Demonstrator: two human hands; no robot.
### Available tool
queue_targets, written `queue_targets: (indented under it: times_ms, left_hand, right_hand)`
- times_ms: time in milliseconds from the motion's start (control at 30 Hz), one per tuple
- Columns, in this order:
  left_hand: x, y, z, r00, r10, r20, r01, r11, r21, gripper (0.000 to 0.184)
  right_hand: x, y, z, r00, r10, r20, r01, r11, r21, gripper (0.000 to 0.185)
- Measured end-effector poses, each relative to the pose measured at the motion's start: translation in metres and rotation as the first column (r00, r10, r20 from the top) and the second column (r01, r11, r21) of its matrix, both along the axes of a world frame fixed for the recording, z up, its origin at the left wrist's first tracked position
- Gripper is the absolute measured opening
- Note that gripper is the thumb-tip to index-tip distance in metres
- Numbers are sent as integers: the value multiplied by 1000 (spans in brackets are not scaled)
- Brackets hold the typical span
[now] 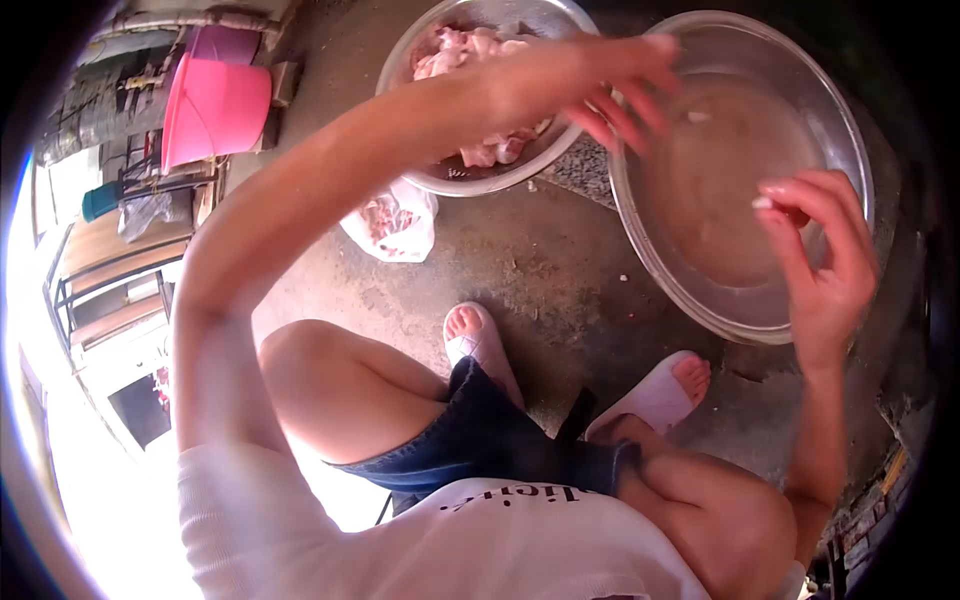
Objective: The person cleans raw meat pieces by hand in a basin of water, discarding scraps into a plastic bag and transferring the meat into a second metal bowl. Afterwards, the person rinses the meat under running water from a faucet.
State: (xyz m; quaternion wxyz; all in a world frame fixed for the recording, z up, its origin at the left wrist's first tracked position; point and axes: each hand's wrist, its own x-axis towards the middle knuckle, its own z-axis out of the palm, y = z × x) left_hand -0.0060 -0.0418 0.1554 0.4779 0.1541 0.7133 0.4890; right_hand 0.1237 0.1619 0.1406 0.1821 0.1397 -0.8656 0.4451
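Note:
My left hand [625, 95] reaches across a perforated metal colander [560, 165] to the near rim of a wide metal basin [640, 225]. Its fingers are spread and blurred by motion, and I see nothing held in them. Pieces of raw meat [490, 150] lie in the colander, partly hidden by my left forearm. Cloudy water [730, 190] stands in the basin, with a small pale scrap floating in it. Over the basin's right side, my right hand [830, 240] has thumb and forefinger pinched around something small and whitish, too small to name.
A white plastic bag [405, 225] with pinkish pieces in it lies beside the colander. My slippered feet [655, 395] rest on the concrete floor [560, 270] below the basin. A pink bucket [215, 110] and a rack [125, 245] stand at the left.

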Motion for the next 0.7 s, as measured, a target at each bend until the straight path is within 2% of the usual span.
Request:
queue_targets:
  times_ms: [33, 100, 133, 167, 200, 267, 333, 367, 400, 467, 500, 567, 600, 633, 667, 700]
  left_hand:
    - [20, 10, 9, 962, 95, 255, -128, 985, 116, 53]
    - [26, 15, 5, 999, -46, 29, 37, 966, 257, 49]
    - [29, 12, 3, 991, -102, -82, 123, 944, 305, 47]
    - [28, 3, 5, 999, -39, -2, 38, 972, 233, 38]
    - [31, -10, 17, 986, 2, -166, 21, 991, 136, 32]
    - [31, -48, 27, 938, 184, -293, -218, 972, -87, 33]
    - [5, -115, 39, 947, -130, -292, 30, 945, -325, 30]
    - [7, -155, 24, 946, -73, -316, -87, 882, -464, 29]
    - [7, -198, 5, 968, -61, -245, -92, 820, -565, 29]
    - [18, -286, -50, 980, -26, -198, -120, 715, -689, 30]
    - [18, -304, -65, 983, -120, -139, -41, 598, -801, 28]
    - [-6, -363, -100, 934, -168, -315, -106, 711, -695, 25]
    - [-16, -330, -74, 893, -197, -405, -145, 724, -674, 21]
    - [-31, -303, -59, 844, -206, -495, -246, 672, -699, 12]
    - [-54, -293, -51, 683, -371, -629, -212, 724, -657, 11]
    - [-59, -242, -23, 534, -370, -760, -250, 789, -561, 11]
  right_hand:
    - [-8, -14, 3, 997, -9, -73, 8, 1000, -12, 13]
    - [-21, -22, -4, 985, -35, -171, 55, 992, 118, 17]
    - [-23, -24, -3, 995, 9, -100, 0, 996, 91, 18]
    - [-24, -25, -1, 998, 50, -27, -49, 997, 61, 20]
    - [-26, -26, 0, 995, 89, 44, -91, 995, 28, 22]
    - [-15, -11, -7, 988, 74, 135, -60, 992, -107, 25]
    - [-4, 13, -20, 973, 65, 222, -13, 973, -229, 29]
    - [-4, 26, -30, 959, 37, 281, 35, 969, -246, 29]
    - [-4, 40, -40, 941, 10, 339, 84, 961, -262, 29]
    - [-3, 70, -64, 865, -100, 491, 219, 957, -191, 25]
    - [-6, 74, -74, 868, -100, 486, 205, 964, -169, 24]
    - [-18, 80, -103, 869, -129, 477, 197, 976, -96, 20]
    - [-23, 94, -125, 889, -73, 451, 97, 995, -30, 21]
    - [-30, 111, -149, 899, -23, 437, 1, 999, 51, 21]
    - [-40, 118, -166, 886, -133, 445, 28, 971, 236, 19]
    - [-53, 121, -177, 839, -276, 469, 46, 895, 443, 20]
